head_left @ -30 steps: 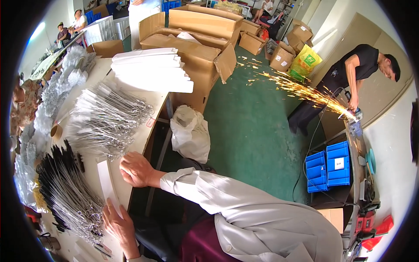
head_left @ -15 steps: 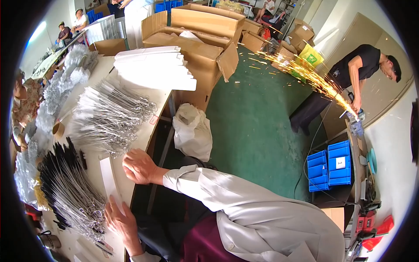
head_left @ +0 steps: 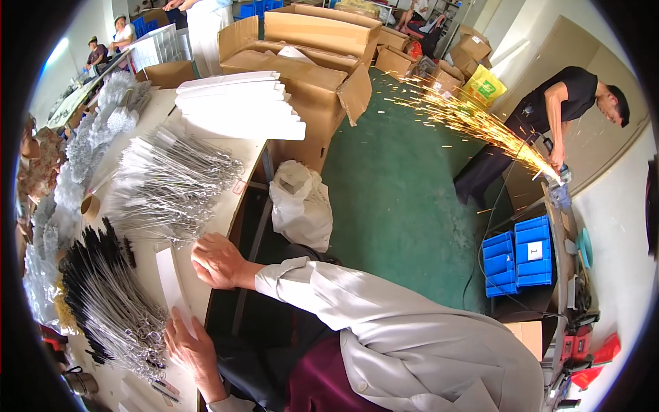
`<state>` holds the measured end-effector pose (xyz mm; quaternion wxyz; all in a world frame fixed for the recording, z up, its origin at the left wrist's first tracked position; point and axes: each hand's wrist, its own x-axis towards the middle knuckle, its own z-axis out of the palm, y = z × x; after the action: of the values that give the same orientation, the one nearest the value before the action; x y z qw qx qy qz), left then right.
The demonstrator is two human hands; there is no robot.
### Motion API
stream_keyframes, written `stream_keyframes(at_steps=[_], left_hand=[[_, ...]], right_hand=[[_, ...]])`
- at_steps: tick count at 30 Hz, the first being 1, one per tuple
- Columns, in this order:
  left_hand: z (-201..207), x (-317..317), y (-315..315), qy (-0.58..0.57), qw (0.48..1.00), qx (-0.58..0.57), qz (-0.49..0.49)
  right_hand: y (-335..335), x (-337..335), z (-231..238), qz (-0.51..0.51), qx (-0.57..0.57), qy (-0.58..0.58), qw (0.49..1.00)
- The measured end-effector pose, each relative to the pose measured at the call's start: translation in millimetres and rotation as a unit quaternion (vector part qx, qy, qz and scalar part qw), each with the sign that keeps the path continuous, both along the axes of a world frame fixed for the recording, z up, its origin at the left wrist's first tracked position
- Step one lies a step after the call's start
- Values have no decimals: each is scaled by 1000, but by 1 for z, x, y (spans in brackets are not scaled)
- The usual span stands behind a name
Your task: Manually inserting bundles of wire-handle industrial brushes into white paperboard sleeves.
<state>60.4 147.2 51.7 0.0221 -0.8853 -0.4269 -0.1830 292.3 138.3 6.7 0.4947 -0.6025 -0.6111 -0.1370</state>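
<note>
On the near edge of the worktable point(head_left: 147, 257) lies a long, narrow white box point(head_left: 171, 278), flat like a sleeve. My left hand point(head_left: 192, 351) is closed over its lower end. Beside the upper end, my right hand point(head_left: 221, 262) is curled at the table edge; whatever its fingers hold, if anything, is hidden. Left of the box is a pile of black-bristled wire brushes point(head_left: 113, 302), their looped wire handles toward me. Farther up spreads a pile of white-bristled wire brushes point(head_left: 175, 182), also with looped ends.
Flat white boxes point(head_left: 237, 103) are stacked at the table's far end, before open cartons point(head_left: 316, 31). A white sack point(head_left: 301, 206) stands on the floor. Clear-wrapped bundles point(head_left: 68, 182) line the left side. At right, a person point(head_left: 570, 103) grinds, throwing sparks point(head_left: 487, 120), near blue bins point(head_left: 532, 250).
My hands and the narrow white box stay practically where they were. The view has shifted slightly, and the spark stream at the right has changed shape.
</note>
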Motion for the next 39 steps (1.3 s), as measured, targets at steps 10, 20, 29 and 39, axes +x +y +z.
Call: stream_keyframes(at_steps=[10,20,29,39], left_hand=[[3,2,-1,1,1000,5,-4],[0,0,0,-2,1000,14,4],[-1,2,-1,-9,1000,-1,-1],[0,2,-2,-28,1000,5,8]], right_hand=[[1,1,-2,7,12,10,1000],[1,2,-2,7,14,0,1000],[-3,2,4,10,17,9,1000],[0,2,0,18,14,4,1000]])
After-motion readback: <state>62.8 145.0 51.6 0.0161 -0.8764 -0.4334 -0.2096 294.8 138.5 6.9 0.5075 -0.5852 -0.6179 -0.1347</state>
